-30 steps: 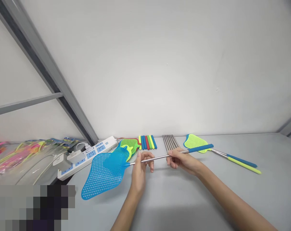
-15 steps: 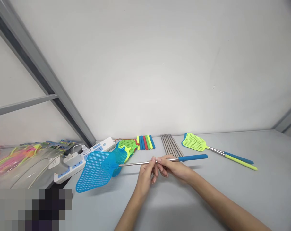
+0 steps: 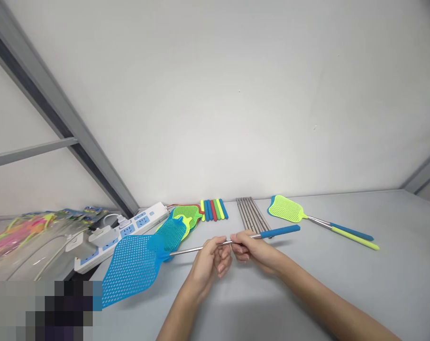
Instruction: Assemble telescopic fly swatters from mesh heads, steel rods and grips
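Both hands hold one fly swatter (image 3: 131, 265) above the table, with its blue mesh head to the left and its blue grip to the right. My left hand (image 3: 212, 260) pinches the metal rod between thumb and fingers. Close beside it, my right hand (image 3: 252, 246) is closed on the rod just left of the blue grip. Behind the held swatter lie loose mesh heads in blue, yellow and green (image 3: 186, 214). A row of coloured grips (image 3: 214, 210) and several bare metal rods (image 3: 252, 214) lie further back.
Two swatters, the front one yellow (image 3: 288, 208), lie on the right of the table (image 3: 343, 284). A white power strip (image 3: 132, 227) with plugs runs along the left edge. Beyond it are plastic bags with colourful contents (image 3: 26, 241). A wall stands at the back.
The swatter's head has moved left and down towards me, and its grip slightly left. My left hand has shifted a little left along with it; my right hand has hardly moved.
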A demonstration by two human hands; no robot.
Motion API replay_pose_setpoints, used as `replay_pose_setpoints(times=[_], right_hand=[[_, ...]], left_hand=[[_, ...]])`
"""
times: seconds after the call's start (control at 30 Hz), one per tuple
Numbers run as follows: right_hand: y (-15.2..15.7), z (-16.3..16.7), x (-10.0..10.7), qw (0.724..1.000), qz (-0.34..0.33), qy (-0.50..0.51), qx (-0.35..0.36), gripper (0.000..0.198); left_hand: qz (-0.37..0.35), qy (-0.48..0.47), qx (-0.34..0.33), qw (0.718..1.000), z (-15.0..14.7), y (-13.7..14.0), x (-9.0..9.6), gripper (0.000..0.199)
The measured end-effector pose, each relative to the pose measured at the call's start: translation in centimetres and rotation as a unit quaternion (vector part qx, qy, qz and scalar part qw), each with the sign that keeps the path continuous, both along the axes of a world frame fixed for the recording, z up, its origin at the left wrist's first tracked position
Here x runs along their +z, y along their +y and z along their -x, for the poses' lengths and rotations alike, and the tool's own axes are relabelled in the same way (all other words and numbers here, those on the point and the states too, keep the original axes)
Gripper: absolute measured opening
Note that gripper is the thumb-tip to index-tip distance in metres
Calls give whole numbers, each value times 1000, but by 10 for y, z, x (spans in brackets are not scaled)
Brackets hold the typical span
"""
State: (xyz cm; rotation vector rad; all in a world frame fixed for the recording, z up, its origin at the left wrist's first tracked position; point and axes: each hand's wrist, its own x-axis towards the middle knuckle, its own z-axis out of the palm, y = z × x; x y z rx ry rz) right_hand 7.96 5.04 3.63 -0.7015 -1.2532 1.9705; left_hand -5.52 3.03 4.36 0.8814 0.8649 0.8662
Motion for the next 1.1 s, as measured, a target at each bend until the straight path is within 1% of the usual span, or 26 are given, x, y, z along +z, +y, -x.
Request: replay_pose_setpoints(times=[0.17,0.3,0.43,0.63,0.93,1.1], right_hand=[[-3,5,6,999,21,-17,-41,32],[-6,7,17,996,37,-30,-71,27],[-7,8,25,996,49,-32,-61,25],[-2,7,25,995,65,-45,-61,25],[1,0,32,993,103,-54,-33,26],[2,-4,32,991,127,-41,-11,27]], left_hand=[[24,-6,-1,1000,4,0,4,34],[28,-18,-4,999,6,0,9,36],[25,-31,1,999,10,0,13,36],[40,-15,8,999,11,1,13,36],[45,-18,18,999,10,2,13,36],[40,-19,21,999,12,2,13,35]])
